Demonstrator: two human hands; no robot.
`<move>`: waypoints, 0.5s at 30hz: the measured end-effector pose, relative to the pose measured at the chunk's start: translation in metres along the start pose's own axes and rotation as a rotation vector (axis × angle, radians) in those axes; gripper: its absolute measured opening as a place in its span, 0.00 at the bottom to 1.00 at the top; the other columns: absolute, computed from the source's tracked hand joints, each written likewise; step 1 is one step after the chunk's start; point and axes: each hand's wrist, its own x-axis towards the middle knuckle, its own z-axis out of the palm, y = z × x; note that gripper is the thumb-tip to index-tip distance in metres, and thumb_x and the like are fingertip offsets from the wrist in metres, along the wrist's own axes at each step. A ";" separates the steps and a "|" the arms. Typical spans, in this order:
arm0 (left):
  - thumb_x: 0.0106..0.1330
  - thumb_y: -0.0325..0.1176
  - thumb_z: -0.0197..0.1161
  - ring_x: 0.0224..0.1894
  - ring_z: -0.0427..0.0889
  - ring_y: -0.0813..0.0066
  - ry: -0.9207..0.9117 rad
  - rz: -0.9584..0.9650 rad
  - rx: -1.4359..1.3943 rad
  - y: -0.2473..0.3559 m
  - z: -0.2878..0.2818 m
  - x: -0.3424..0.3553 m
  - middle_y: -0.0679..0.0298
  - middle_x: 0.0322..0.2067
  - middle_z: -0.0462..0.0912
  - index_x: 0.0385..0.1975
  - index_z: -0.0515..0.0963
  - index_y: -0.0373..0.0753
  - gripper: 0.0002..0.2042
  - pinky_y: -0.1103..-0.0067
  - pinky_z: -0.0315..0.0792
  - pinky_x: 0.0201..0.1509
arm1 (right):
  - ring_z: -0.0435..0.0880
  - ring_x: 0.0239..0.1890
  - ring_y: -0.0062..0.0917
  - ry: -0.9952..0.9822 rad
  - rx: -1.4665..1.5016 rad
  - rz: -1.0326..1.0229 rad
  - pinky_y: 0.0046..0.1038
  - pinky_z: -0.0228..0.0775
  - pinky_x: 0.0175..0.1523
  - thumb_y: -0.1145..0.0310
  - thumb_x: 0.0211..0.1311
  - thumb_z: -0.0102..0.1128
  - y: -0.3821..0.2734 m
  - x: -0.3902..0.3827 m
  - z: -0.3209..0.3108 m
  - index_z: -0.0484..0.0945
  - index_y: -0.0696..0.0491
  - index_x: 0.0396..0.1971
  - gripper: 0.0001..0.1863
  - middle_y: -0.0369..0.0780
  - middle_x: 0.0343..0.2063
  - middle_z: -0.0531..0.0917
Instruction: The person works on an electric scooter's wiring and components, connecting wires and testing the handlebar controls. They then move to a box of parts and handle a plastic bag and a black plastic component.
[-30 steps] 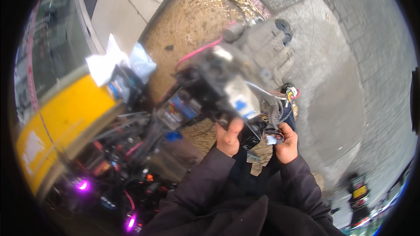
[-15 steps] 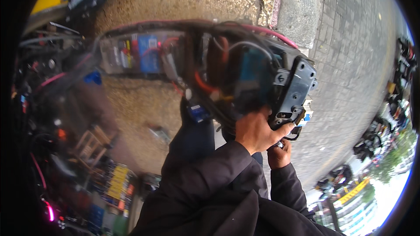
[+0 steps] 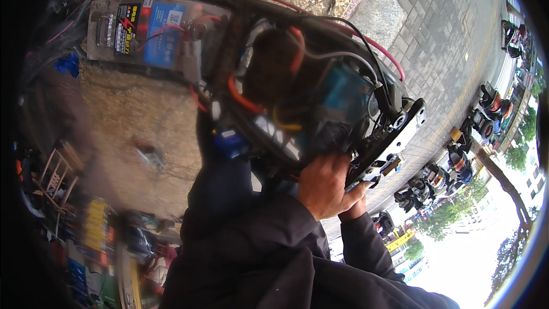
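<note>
A dark vehicle frame (image 3: 271, 129) spans the view, with red, black and grey wires, a clear cover (image 3: 103, 28) over a blue label (image 3: 163, 34), a teal part (image 3: 343, 88) inside and a small blue component (image 3: 231, 143) hanging below. My left hand (image 3: 323, 186) grips the frame's lower right end, thumb against a metal bracket (image 3: 403, 137) with bolt holes. Behind it, my right hand (image 3: 351, 212) is raised to the underside of that bracket; its fingers are mostly hidden.
Speckled paving (image 3: 137, 114) lies below, with grey brick pavement (image 3: 434, 46) at the right. Parked scooters (image 3: 480, 120) line the far right beside trees (image 3: 452, 206). Lower left are a small wooden chair (image 3: 57, 171) and a yellow crate-like object (image 3: 100, 223) among clutter.
My view has swung, showing more street at the right. The frame now lies sideways across the view, and my left hand has come round over its end, covering much of my right hand.
</note>
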 end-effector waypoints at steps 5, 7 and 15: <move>0.57 0.52 0.68 0.42 0.80 0.50 -0.006 0.025 -0.042 -0.003 -0.003 0.000 0.50 0.42 0.79 0.55 0.75 0.34 0.31 0.63 0.77 0.47 | 0.81 0.55 0.32 0.059 -0.109 -0.008 0.35 0.75 0.60 0.70 0.74 0.48 -0.002 -0.001 0.001 0.71 0.60 0.59 0.19 0.45 0.54 0.80; 0.57 0.51 0.67 0.43 0.80 0.49 -0.036 0.026 -0.020 -0.002 -0.005 0.001 0.50 0.44 0.80 0.55 0.75 0.34 0.31 0.64 0.77 0.48 | 0.81 0.54 0.33 0.005 -0.160 -0.069 0.34 0.75 0.60 0.70 0.73 0.49 -0.002 -0.002 0.004 0.72 0.61 0.58 0.18 0.45 0.53 0.80; 0.56 0.45 0.69 0.43 0.79 0.51 -0.032 0.089 0.041 0.001 -0.010 -0.006 0.52 0.43 0.80 0.46 0.80 0.33 0.24 0.64 0.76 0.49 | 0.84 0.49 0.34 0.037 0.022 0.048 0.34 0.77 0.56 0.80 0.62 0.44 -0.011 -0.010 0.019 0.79 0.64 0.50 0.19 0.47 0.48 0.84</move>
